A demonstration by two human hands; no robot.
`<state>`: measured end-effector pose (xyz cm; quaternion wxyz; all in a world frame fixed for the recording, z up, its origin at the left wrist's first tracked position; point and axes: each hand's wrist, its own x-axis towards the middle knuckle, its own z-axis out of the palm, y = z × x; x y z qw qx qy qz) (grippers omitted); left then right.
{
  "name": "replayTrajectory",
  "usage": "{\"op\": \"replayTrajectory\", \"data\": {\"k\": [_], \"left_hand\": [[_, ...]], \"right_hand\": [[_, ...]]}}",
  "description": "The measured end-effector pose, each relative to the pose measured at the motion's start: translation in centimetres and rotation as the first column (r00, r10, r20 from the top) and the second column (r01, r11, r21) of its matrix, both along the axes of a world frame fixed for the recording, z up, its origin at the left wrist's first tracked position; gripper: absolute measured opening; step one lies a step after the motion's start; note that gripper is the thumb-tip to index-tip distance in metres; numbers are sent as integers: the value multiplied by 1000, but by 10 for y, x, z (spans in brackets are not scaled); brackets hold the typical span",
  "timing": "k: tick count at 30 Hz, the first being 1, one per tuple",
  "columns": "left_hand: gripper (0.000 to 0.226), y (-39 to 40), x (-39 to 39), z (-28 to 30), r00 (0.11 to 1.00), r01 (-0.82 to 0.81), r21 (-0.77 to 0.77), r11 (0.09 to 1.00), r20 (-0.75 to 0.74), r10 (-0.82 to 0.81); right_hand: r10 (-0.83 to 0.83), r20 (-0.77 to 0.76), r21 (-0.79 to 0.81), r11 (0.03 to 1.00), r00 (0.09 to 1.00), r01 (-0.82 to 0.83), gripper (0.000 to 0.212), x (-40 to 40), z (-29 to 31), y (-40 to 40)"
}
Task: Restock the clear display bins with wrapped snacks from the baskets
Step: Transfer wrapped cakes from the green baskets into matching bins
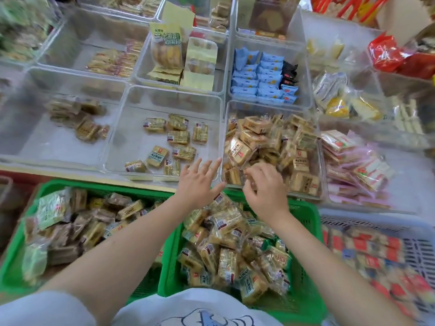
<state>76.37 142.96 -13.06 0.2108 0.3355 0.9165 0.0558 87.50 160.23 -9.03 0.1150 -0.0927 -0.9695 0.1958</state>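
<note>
At the near edge of the full clear bin point(273, 147), my right hand point(266, 191) curls over wrapped snacks point(240, 151); whether it pinches one, I cannot tell. They look light, crinkly and slippery, best taken by the flat sides. My left hand point(200, 182) hovers, fingers spread, above the green basket point(303, 255).

Clear display bins point(164, 100) stand edge to edge in rows across the display counter point(70, 174), whose yellowish front edge shows just below the nearest bins, while two green baskets point(313, 222) and a white basket point(376, 218) sit along that front edge.
</note>
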Motion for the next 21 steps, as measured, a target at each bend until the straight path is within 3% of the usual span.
{"op": "replayTrajectory", "data": {"k": [2,4,6,9,12,14,16,18,19,20,21], "left_hand": [[79,-2,-2,0,1000,18,3,1000,1,-18],[81,-7,-2,0,999,46,31,998,17,-47],[83,-18,4,3,997,52,92,994,56,-58],[75,-39,27,12,998,-2,265,964,59,-14],[65,-59,51,22,984,-113,369,923,170,53],[65,-68,59,26,940,-205,369,907,334,76],[69,-71,60,34,781,-404,346,847,612,123],[66,-71,61,42,498,-633,250,732,856,139],[59,-71,61,45,408,-683,212,699,905,125],[49,-70,61,47,388,-698,215,683,915,109],[39,-71,60,47,395,-711,234,663,913,101]], "right_hand": [[28,201,-95,995,979,-8,24,23,-11,-27],[-11,487,-121,989,873,80,51,36,-23,-51],[-68,633,-73,986,771,148,80,44,-34,-68],[-126,636,-117,959,761,257,95,52,-41,-83],[-203,563,-224,895,801,384,75,55,-31,-87],[-230,548,-421,755,804,503,49,54,-11,-87],[-213,555,-665,467,804,583,26,51,5,-85],[-156,541,-813,156,827,561,38,46,15,-85],[-130,515,-851,35,847,523,47,43,19,-87],[-117,500,-866,-33,858,500,53,39,19,-89],[-114,503,-864,-43,857,501,56,35,21,-92]]}}
